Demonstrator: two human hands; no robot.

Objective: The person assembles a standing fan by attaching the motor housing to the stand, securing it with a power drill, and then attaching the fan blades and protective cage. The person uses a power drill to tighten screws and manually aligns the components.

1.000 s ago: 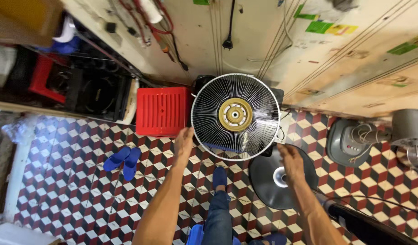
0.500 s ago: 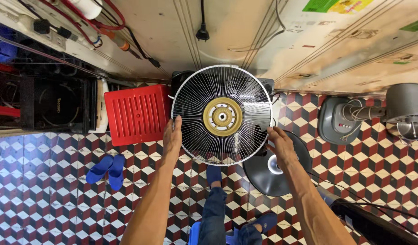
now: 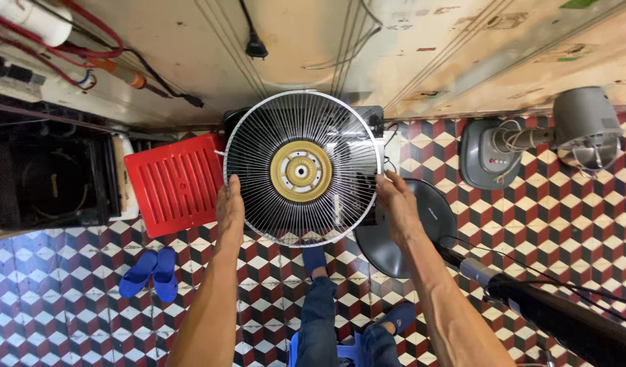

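Gripping round wire fan guard (image 3: 302, 170) by rim, left hand (image 3: 230, 207), right hand (image 3: 394, 200), over checkered floor (image 3: 68, 319).

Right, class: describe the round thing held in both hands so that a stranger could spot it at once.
Start at the patterned tile floor and find the person's two forearms reaching up the middle. Between the left hand and right hand is a round wire fan guard. Unlike the red crate beside it, it has thin radial spokes and a gold centre disc.

The fan guard (image 3: 302, 168) sits between the left hand (image 3: 230, 207) and right hand (image 3: 396, 204), above the floor (image 3: 68, 272). A crate (image 3: 171, 182) lies to its left, sandals (image 3: 150, 273) below that, a fan base (image 3: 404, 234) to its right.
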